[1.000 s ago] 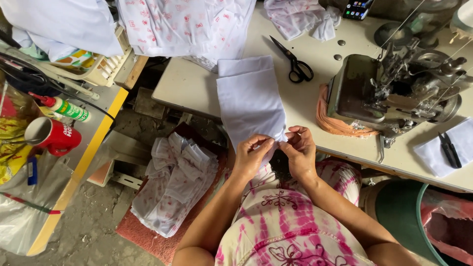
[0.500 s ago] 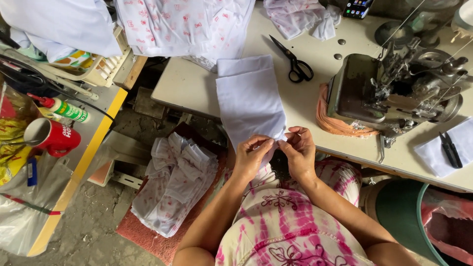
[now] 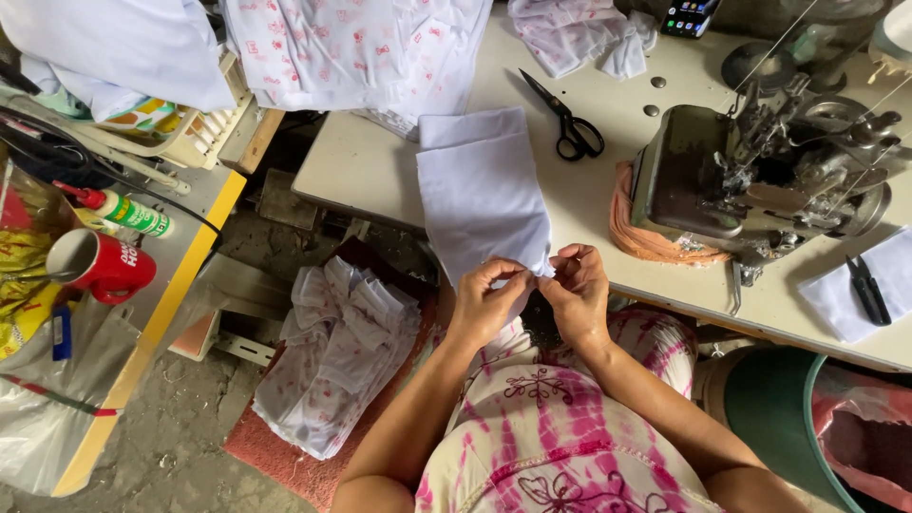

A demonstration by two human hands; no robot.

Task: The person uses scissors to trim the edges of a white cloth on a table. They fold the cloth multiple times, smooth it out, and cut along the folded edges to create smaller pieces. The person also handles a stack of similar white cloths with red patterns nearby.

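At tabletop (image 3: 380,171) near edge: left hand (image 3: 484,304), right hand (image 3: 575,290) both pinch white cloth (image 3: 480,190) corner. Cloth overhangs; loosened pinch risks slide toward floor pile (image 3: 332,361), 8 o'clock.

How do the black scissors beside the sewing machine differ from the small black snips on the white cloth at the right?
The black scissors are larger, with round finger loops, and lie on the bare table. The small snips are shorter, without visible loops, and rest on a white cloth. Both are black, and neither hand touches them.
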